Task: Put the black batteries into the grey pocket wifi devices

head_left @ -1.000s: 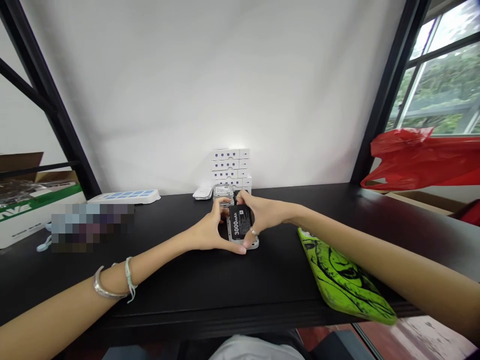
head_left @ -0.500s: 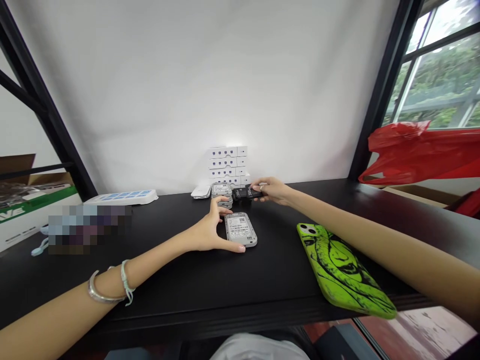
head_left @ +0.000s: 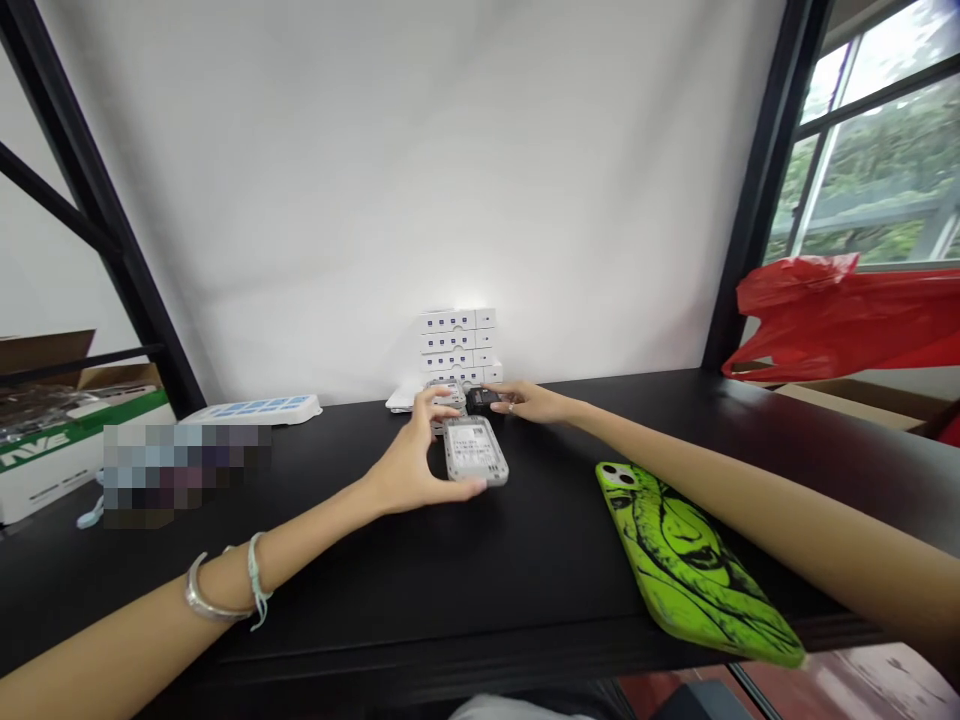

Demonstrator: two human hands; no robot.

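Observation:
My left hand [head_left: 420,450] holds a white pocket-sized device [head_left: 475,452] by its edges, the thumb at its near end and the fingers at its far left. Its open back shows a recess with a printed label. Behind the fingers, partly hidden, is a stack of similar white devices [head_left: 448,392]. My right hand [head_left: 531,402] has its fingers closed on a flat black battery [head_left: 482,400], right beside that stack. Whether more batteries lie under it I cannot tell.
White boxes [head_left: 457,345] are stacked against the wall, with thin white pieces [head_left: 402,398] to their left. A green phone case [head_left: 694,560] lies at the right front. At the left are a power strip [head_left: 259,411] and a carton [head_left: 45,450]; a red bag [head_left: 840,315] hangs right.
My left thumb and fingers have closed on the white device, which has shifted slightly up and left. My right hand has moved a little left and lower with the black battery. The view has tilted slightly.

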